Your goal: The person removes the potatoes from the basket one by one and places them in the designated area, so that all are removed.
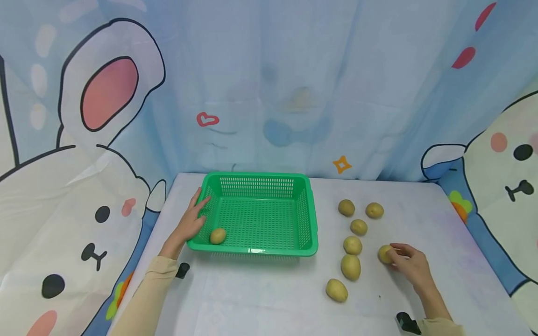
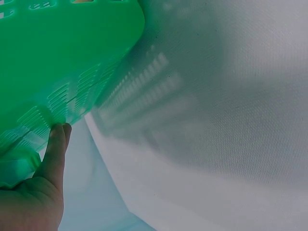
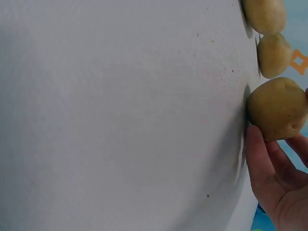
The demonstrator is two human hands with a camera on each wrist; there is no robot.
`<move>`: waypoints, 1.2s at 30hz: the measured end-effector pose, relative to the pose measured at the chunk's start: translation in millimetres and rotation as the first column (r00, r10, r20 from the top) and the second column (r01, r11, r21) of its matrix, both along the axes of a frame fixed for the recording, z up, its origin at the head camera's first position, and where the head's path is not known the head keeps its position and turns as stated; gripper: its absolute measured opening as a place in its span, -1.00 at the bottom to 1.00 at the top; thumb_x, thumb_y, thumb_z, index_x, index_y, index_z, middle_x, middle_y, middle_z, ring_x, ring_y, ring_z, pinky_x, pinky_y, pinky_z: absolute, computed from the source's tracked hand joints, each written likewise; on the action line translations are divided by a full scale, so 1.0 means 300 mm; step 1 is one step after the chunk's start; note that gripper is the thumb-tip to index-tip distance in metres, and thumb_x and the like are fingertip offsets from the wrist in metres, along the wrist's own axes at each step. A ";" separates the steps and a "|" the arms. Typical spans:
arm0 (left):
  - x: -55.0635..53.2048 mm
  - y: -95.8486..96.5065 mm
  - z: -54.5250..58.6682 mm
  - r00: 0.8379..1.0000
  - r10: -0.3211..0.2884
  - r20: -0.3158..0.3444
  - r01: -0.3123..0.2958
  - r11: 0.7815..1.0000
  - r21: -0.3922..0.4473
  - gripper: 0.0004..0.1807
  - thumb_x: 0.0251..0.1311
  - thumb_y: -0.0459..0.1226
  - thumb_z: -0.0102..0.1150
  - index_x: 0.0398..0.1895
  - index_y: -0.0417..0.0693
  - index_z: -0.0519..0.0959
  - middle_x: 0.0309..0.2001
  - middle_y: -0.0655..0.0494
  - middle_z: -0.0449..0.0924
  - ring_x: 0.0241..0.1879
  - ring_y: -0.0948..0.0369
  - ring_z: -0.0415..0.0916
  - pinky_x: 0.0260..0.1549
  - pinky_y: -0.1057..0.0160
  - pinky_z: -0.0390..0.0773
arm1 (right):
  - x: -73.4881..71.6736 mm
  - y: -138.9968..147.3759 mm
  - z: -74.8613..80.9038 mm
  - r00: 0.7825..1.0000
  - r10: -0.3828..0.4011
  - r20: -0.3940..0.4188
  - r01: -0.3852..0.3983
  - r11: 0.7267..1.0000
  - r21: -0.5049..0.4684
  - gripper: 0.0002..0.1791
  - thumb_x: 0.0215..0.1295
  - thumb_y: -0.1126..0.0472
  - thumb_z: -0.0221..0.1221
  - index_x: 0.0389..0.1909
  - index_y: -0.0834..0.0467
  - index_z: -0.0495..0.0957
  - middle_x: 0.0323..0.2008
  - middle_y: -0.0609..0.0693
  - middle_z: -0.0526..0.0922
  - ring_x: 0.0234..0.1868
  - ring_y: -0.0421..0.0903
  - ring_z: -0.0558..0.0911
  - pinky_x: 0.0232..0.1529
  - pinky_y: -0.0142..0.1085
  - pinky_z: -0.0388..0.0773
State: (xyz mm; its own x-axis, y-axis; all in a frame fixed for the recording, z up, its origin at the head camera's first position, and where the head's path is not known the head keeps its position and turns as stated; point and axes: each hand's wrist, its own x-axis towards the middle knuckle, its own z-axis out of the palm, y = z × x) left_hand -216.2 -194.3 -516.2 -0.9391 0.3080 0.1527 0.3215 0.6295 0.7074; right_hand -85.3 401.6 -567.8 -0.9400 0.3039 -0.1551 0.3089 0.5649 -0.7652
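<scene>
In the head view, my left hand (image 1: 190, 225) holds the left rim of a green plastic basket (image 1: 252, 251), some fingers over the rim. The left wrist view shows straight fingers (image 2: 57, 149) against the outside wall of the basket (image 2: 57, 62). One potato (image 1: 218, 236) lies inside, at the near left corner. On the right of the table, my right hand (image 1: 414, 267) pinches a potato (image 1: 385, 255) between thumb and fingers. Seen from the right wrist, this potato (image 3: 278, 109) is at the fingertips; whether it touches the table is unclear.
Several other potatoes lie between the basket and my right hand, among them one at the front (image 1: 337, 290) and one at the back right (image 1: 374, 210). They rest on a white-covered table (image 1: 260, 294). A blue cartoon-printed curtain (image 1: 260, 84) hangs behind it.
</scene>
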 end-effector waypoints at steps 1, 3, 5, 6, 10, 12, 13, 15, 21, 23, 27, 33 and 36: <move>0.001 0.000 -0.001 1.000 0.001 -0.001 -0.001 1.000 -0.002 -0.31 0.15 -0.54 -0.13 0.45 -0.39 0.20 0.56 -0.25 -0.31 0.52 -0.21 -0.28 0.34 -0.29 0.04 | 0.000 0.000 0.007 1.000 0.024 0.015 -0.024 0.999 0.027 -0.42 0.40 0.05 0.06 0.20 0.46 0.40 0.05 0.44 0.48 -0.18 0.05 0.63 -0.38 -0.34 0.65; 0.001 0.000 -0.002 1.000 0.000 0.001 0.000 1.000 0.003 -0.30 0.14 -0.54 -0.13 0.45 -0.39 0.19 0.56 -0.25 -0.32 0.52 -0.21 -0.28 0.34 -0.29 0.04 | -0.001 0.005 0.023 0.994 0.097 0.046 -0.101 0.991 0.089 -0.38 0.43 0.02 0.02 0.24 0.47 0.36 0.09 0.52 0.43 -0.09 0.25 0.60 -0.29 -0.23 0.66; 0.000 -0.001 -0.002 1.000 -0.003 0.001 0.003 1.000 0.007 -0.30 0.14 -0.54 -0.13 0.45 -0.39 0.19 0.56 -0.24 -0.32 0.51 -0.21 -0.28 0.34 -0.29 0.04 | -0.005 0.013 0.034 0.985 0.161 0.068 -0.169 0.975 0.146 -0.37 0.45 0.00 0.00 0.25 0.47 0.34 0.09 0.54 0.42 -0.04 0.35 0.57 -0.21 -0.10 0.66; -0.002 -0.001 -0.002 1.000 -0.004 0.001 0.004 1.000 0.008 -0.30 0.13 -0.54 -0.13 0.45 -0.39 0.19 0.56 -0.24 -0.32 0.51 -0.21 -0.28 0.34 -0.29 0.04 | 0.000 0.001 0.062 0.979 0.183 0.093 -0.196 0.968 0.159 -0.36 0.46 0.01 0.00 0.26 0.49 0.32 0.12 0.56 0.40 0.05 0.44 0.51 -0.17 -0.02 0.64; -0.008 -0.002 0.002 1.000 -0.008 -0.009 0.008 1.000 0.007 -0.30 0.13 -0.55 -0.13 0.44 -0.40 0.20 0.56 -0.25 -0.31 0.51 -0.21 -0.27 0.34 -0.30 0.05 | -0.011 -0.013 0.115 0.964 0.234 0.124 -0.256 0.944 0.208 -0.35 0.46 0.00 0.02 0.27 0.49 0.30 0.14 0.57 0.38 0.12 0.50 0.45 -0.07 0.16 0.57; -0.009 -0.002 0.002 1.000 -0.008 -0.013 0.008 1.000 0.006 -0.30 0.12 -0.54 -0.13 0.44 -0.40 0.21 0.56 -0.26 -0.30 0.51 -0.21 -0.27 0.33 -0.30 0.05 | -0.021 -0.025 0.145 0.958 0.252 0.134 -0.277 0.935 0.222 -0.33 0.45 -0.02 0.03 0.28 0.48 0.29 0.16 0.58 0.36 0.13 0.51 0.44 -0.06 0.19 0.55; -0.009 -0.002 0.002 1.000 -0.008 -0.013 0.008 1.000 0.007 -0.30 0.12 -0.54 -0.13 0.44 -0.40 0.21 0.56 -0.26 -0.30 0.51 -0.21 -0.27 0.33 -0.30 0.05 | -0.026 -0.032 0.161 0.956 0.263 0.131 -0.288 0.928 0.235 -0.32 0.45 -0.03 0.04 0.28 0.48 0.29 0.17 0.58 0.35 0.13 0.51 0.43 -0.06 0.20 0.55; -0.009 -0.002 0.002 1.000 -0.008 -0.011 0.008 1.000 0.010 -0.30 0.12 -0.54 -0.13 0.44 -0.40 0.20 0.56 -0.26 -0.30 0.51 -0.22 -0.27 0.33 -0.30 0.05 | -0.036 -0.047 0.192 0.950 0.290 0.118 -0.311 0.914 0.260 -0.32 0.44 -0.03 0.06 0.27 0.48 0.30 0.18 0.57 0.35 0.13 0.51 0.44 -0.06 0.21 0.54; -0.005 -0.002 0.000 1.000 -0.008 -0.012 0.009 1.000 0.015 -0.31 0.13 -0.54 -0.13 0.44 -0.41 0.20 0.56 -0.26 -0.31 0.51 -0.22 -0.27 0.34 -0.30 0.04 | -0.076 -0.117 0.283 0.933 0.358 0.038 -0.355 0.895 0.271 -0.31 0.45 -0.07 0.06 0.29 0.45 0.32 0.22 0.50 0.38 0.16 0.46 0.44 -0.01 0.24 0.51; -0.004 -0.001 0.001 1.000 -0.007 -0.014 0.007 1.000 0.017 -0.31 0.12 -0.54 -0.13 0.43 -0.42 0.21 0.56 -0.27 -0.30 0.51 -0.22 -0.27 0.34 -0.30 0.04 | -0.092 -0.148 0.311 0.927 0.375 0.011 -0.367 0.899 0.239 -0.31 0.45 -0.07 0.06 0.30 0.43 0.32 0.24 0.47 0.39 0.18 0.45 0.44 0.01 0.25 0.50; -0.004 0.001 0.001 1.000 -0.005 -0.013 0.005 1.000 0.017 -0.30 0.12 -0.54 -0.13 0.43 -0.42 0.20 0.56 -0.26 -0.30 0.51 -0.22 -0.27 0.34 -0.29 0.04 | -0.127 -0.218 0.368 0.903 0.425 -0.065 -0.406 0.893 0.192 -0.36 0.45 -0.04 0.08 0.30 0.39 0.36 0.23 0.40 0.43 0.17 0.40 0.47 0.04 0.24 0.49; -0.003 0.001 0.003 1.000 -0.008 -0.007 0.008 1.000 0.022 -0.31 0.12 -0.53 -0.13 0.43 -0.43 0.20 0.56 -0.25 -0.30 0.51 -0.21 -0.26 0.35 -0.28 0.03 | -0.205 -0.391 0.426 0.827 0.532 -0.182 -0.529 0.846 0.068 -0.50 0.46 0.06 0.11 0.25 0.31 0.45 0.20 0.29 0.51 0.12 0.27 0.57 0.04 0.11 0.54; -0.002 0.002 0.005 1.000 -0.008 -0.009 0.009 1.000 0.017 -0.31 0.13 -0.53 -0.12 0.43 -0.43 0.20 0.56 -0.26 -0.29 0.51 -0.21 -0.26 0.36 -0.28 0.02 | -0.258 -0.508 0.443 0.767 0.610 -0.198 -0.622 0.783 -0.002 -0.53 0.46 0.11 0.10 0.26 0.29 0.46 0.19 0.25 0.53 0.12 0.21 0.58 0.04 0.03 0.56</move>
